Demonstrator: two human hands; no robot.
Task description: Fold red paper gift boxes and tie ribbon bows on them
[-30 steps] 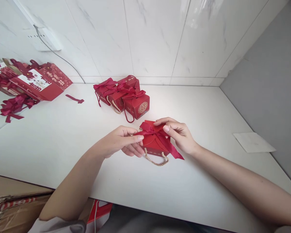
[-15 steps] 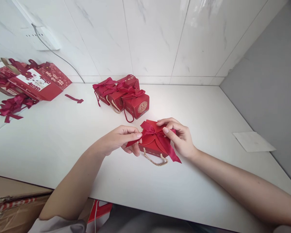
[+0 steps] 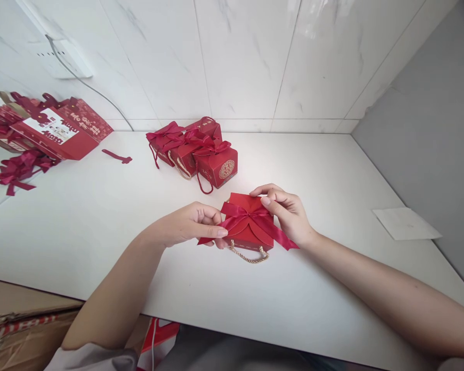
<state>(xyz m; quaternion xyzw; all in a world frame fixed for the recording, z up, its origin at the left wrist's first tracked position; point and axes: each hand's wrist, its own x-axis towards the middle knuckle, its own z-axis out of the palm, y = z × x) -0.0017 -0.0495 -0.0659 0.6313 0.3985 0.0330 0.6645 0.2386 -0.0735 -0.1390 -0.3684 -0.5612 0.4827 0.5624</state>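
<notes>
A small red gift box (image 3: pixel 251 237) with a cream rope handle (image 3: pixel 249 257) sits on the white table, its folded flaps facing up. Across its top is a dark-red satin ribbon (image 3: pixel 249 215) tied in a bow, one tail hanging past the near right corner. My left hand (image 3: pixel 203 226) pinches the ribbon's left tail between thumb and fingers, beside the box. At the far right corner my right hand (image 3: pixel 288 208) is closed, its thumb on the bow's right loop and its fingertips by the box's back edge. What lies under that thumb is partly hidden.
Several red boxes with bows (image 3: pixel 216 167) stand together near the wall. To the left are larger red gift boxes (image 3: pixel 73 139), a heap of ribbon (image 3: pixel 25 167) and a short ribbon strip (image 3: pixel 117 156). A white paper (image 3: pixel 406 224) lies at right.
My left hand has lowered slightly with the ribbon tail. The box has turned a little, and the bow's left loop and right tail have shifted. My right hand stays at the right corner.
</notes>
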